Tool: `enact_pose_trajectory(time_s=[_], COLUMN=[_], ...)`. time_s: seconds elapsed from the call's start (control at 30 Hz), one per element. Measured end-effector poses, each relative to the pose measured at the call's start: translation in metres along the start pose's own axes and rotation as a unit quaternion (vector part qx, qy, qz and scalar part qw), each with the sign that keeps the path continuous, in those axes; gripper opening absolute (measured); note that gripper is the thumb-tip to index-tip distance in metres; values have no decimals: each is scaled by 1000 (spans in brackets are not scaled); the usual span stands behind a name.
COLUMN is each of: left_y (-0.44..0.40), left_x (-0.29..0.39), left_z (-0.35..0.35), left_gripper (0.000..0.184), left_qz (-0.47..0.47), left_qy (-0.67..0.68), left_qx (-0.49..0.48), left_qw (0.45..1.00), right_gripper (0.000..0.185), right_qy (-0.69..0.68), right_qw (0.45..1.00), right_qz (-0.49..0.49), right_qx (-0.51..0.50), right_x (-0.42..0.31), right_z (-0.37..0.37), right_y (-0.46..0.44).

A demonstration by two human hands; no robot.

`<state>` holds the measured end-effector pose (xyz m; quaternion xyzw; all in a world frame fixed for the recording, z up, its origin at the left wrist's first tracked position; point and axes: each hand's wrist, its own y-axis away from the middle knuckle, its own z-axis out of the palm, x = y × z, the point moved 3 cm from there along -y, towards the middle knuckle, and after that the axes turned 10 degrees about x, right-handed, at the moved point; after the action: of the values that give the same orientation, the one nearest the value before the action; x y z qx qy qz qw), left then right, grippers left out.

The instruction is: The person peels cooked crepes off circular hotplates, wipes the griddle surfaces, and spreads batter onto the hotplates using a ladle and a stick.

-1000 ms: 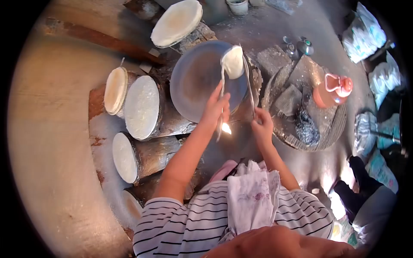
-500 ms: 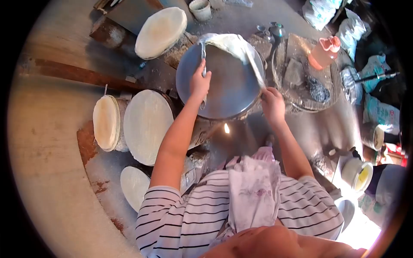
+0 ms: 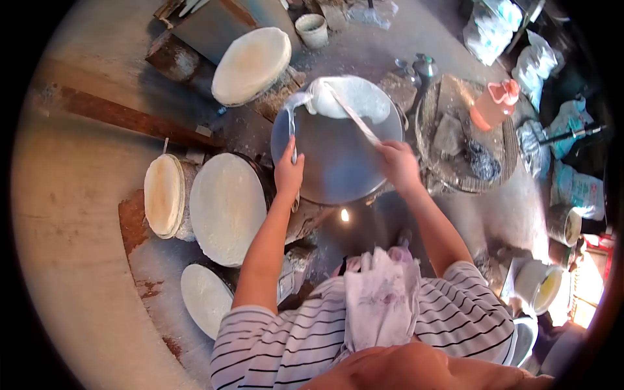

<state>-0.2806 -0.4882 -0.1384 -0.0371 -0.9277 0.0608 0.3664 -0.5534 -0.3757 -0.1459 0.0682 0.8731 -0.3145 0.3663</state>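
Note:
A round grey griddle [image 3: 338,156] lies in front of me. White batter [image 3: 357,97] coats its far part, with a thicker lump near the far left. My left hand [image 3: 288,172] is closed round the handle of a ladle-like tool [image 3: 292,123]; its whitish head is at the griddle's far left edge, beside the lump. From the right, my right hand [image 3: 398,166] grips a long flat wooden spatula [image 3: 357,120], whose tip reaches into the batter. A small flame [image 3: 344,215] shows below the griddle's near edge.
Pale round flatbreads [image 3: 252,65] lie in a stack at the back left. More pale rounds [image 3: 229,209] are at the left. A stone-like board [image 3: 432,169] on the right bears a pink plastic jug [image 3: 494,104]. A white bucket [image 3: 538,286] stands at the lower right.
The spatula's tip has swept left across the far part of the griddle, and the batter has gathered into a lump there. My left hand has drawn left and nearer. The whole view has shifted slightly.

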Motion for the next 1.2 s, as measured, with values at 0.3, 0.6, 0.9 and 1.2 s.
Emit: enact_pose_trajectory(time_s=[0.3, 0.6, 0.9, 1.2], left_y=[56, 93, 140, 140], left_x=[5, 38, 102, 127], left_z=[-20, 3, 30, 51], left_gripper=[55, 56, 58, 58], left_qz=[-156, -265, -352, -386], left_qy=[104, 220, 210, 226], left_qx=[12, 104, 221, 238], left_qw=[982, 933, 885, 862], right_gripper=[27, 38, 30, 29], right_qy=[4, -29, -124, -193], right_qw=[1000, 985, 926, 886], right_qz=[-8, -38, -196, -219], right_qx=[-21, -163, -299, -361], right_x=[-18, 22, 21, 49], right_z=[32, 28, 68, 80], right_y=[-31, -65, -109, -161])
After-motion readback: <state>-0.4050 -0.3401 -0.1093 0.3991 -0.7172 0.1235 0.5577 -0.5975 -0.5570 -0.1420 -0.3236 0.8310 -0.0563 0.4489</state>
